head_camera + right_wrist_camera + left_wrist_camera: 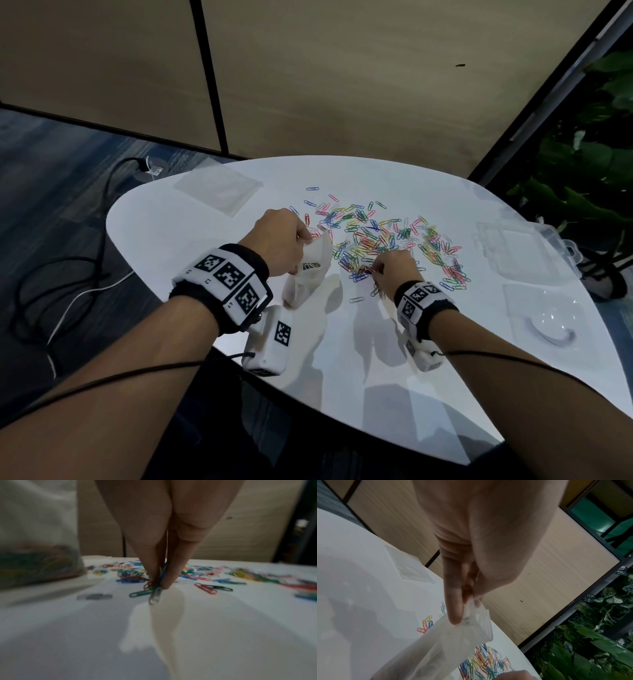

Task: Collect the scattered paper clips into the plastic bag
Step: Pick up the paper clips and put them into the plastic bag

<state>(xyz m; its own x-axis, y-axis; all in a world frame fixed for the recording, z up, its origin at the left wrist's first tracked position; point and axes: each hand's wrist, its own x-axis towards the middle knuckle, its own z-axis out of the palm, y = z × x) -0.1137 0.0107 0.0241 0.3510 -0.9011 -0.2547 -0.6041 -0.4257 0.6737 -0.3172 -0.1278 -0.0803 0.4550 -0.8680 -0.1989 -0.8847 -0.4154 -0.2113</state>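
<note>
Many paper clips in red, blue, green, yellow and white lie spread on the white bench, and some are already inside the plastic bag. This bag is clear and soft, and it stands just left of the pile. The left hand pinches its top edge. The right hand presses its fingers together around a small bunch of clips at the near edge of the pile.
</note>
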